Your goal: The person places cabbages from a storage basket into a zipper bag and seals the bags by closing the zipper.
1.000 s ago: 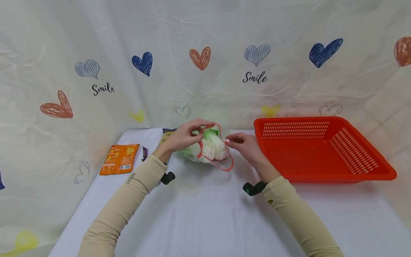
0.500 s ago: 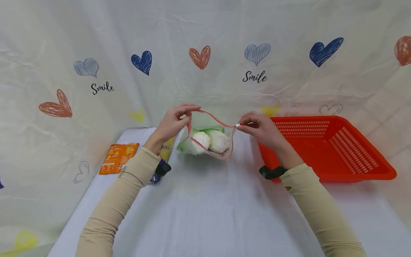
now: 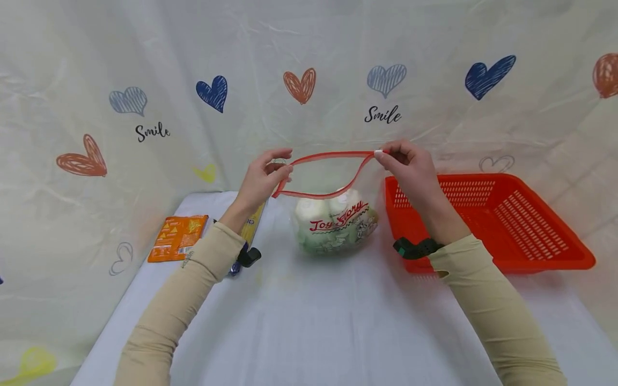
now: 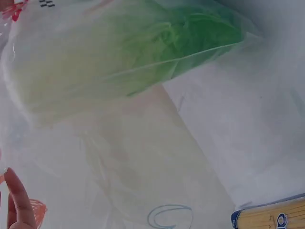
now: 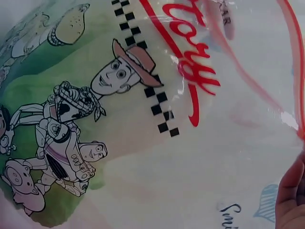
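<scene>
A clear zip bag (image 3: pixel 338 228) with a red zip edge and Toy Story print hangs upright between my hands, its mouth spread open. Inside are two pale heads of cabbage (image 3: pixel 311 210), white at the butt and green toward the leaves. My left hand (image 3: pixel 259 181) pinches the left end of the red edge between thumb and fingers. At the other end, my right hand (image 3: pixel 414 169) pinches the edge by its white slider (image 3: pixel 378 152). Printed cartoon figures on the bag (image 5: pixel 157 109) fill much of the right wrist view.
A red plastic basket (image 3: pixel 475 228) stands at the right, behind my right forearm. On the left lie an orange snack packet (image 3: pixel 177 238) and a spaghetti pack (image 3: pixel 250 229), partly behind my left wrist. A small dark purple item (image 3: pixel 234 268) shows below that wrist.
Both hands have moved up and apart, stretching the bag's mouth wide. The bag has swung from lying toward the left to hanging upright, with its printed side facing me.
</scene>
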Tool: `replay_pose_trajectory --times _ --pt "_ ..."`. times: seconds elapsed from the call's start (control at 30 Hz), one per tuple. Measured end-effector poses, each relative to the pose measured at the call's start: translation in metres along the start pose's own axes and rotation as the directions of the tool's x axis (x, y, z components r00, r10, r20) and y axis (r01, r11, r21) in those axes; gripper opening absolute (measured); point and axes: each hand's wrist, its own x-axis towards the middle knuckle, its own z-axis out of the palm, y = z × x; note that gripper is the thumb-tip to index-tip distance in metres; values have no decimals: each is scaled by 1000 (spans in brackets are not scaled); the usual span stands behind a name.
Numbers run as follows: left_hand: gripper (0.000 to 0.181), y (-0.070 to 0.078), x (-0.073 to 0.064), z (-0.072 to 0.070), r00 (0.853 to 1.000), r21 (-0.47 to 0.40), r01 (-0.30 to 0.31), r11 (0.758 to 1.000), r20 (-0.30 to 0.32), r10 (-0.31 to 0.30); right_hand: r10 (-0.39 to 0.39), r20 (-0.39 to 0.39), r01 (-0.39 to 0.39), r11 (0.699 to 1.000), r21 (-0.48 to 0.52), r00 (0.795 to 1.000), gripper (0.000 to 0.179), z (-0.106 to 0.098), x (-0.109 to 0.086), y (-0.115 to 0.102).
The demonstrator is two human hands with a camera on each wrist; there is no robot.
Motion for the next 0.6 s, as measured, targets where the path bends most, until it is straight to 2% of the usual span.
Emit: replay_pose_trajectory --times 0.1,0.17,0.27,0.33,0.47,0.53,0.6 --pt "44 -4 -8 0 998 12 45 999 48 -46 90 -32 -91 996 -25 995 35 -3 2 4" --pt "45 -7 -13 1 995 -3 39 999 87 -38 128 -48 -129 991 -24 991 37 -6 3 8" --pt "47 -11 -18 1 991 -28 15 999 136 -11 144 -61 -145 989 -11 988 39 -9 5 14" --pt "49 -13 -20 1 989 -20 8 1000 147 -5 139 -54 -140 990 -8 989 40 -11 6 16" --pt "50 -12 -20 -3 995 23 11 1000 101 -13 164 -6 -164 985 -62 986 45 -20 8 19" --pt "49 -7 -18 -8 999 30 -5 1000 47 3 175 8 -173 981 -93 985 47 -28 10 19" --pt "47 -1 -15 -14 999 2 -36 999 -28 36 164 9 -162 982 -100 986 46 -37 11 17"
